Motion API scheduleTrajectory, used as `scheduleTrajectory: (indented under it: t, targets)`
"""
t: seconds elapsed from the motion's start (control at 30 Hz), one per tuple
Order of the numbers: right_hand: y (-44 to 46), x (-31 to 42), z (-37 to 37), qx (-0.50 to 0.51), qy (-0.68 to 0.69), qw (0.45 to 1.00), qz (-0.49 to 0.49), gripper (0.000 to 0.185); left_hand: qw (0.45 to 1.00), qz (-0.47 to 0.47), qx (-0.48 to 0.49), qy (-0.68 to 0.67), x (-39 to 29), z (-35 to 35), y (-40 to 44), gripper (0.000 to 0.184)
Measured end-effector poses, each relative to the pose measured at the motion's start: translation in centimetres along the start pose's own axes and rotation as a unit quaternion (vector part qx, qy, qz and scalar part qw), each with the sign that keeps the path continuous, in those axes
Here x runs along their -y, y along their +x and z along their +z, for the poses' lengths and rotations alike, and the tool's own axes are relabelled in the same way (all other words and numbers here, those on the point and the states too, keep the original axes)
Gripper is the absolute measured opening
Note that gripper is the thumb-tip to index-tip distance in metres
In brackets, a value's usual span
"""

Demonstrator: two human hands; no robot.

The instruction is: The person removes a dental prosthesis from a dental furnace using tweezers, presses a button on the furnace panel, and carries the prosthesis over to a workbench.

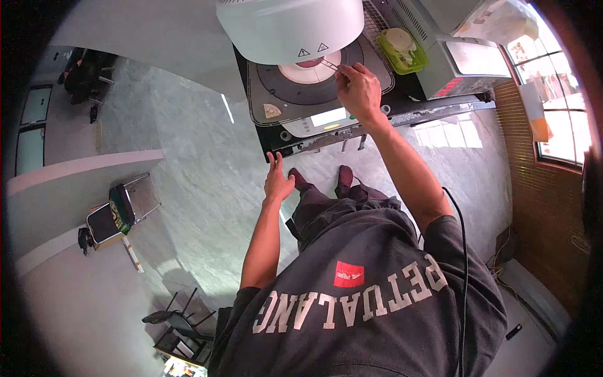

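Wears a dark shirt (383, 320) lettered PETUALANG in pale capitals, upside down in this view, with a red patch (349, 274) of white print, seemingly starting "ARE" but too small to read in full. Stands before a white hood (289, 31) marked near the rim with two warning triangles (323, 48), and above a lit screen (328, 117) too bright to read.

Pinches tweezers (331, 65) between thumb and fingers of the right hand (359, 94), at the hood's lower rim. Points the tips away from the body, up and left in view, long axis slanting from the fingertips toward a reddish piece (308, 63) on a white disc (311, 75). Cannot tell whether touching that piece.

Holds the left hand (278, 182) empty, two fingers stretched toward the near left corner of the black table (402, 90); cannot tell whether touching it. Has a small cream piece (272, 111) on the grey base (256, 94), and a green tray (423, 63) to the right.
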State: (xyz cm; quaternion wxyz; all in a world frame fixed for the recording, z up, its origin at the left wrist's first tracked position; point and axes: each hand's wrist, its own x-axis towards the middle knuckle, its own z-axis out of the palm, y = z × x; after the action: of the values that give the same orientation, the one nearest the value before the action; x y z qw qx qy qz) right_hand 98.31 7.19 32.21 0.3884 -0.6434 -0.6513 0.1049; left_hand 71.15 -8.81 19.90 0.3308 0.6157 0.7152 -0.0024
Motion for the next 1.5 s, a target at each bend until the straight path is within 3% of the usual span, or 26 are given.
scheduleTrajectory:
  t: [1.5]
  targets:
    - [0.4, -0.3, 0.6, -0.030, 0.011, 0.999, -0.041, 0.011, 1.000, 0.003, 0.003, -0.008, 0.3, 0.2, 0.1, 0.094]
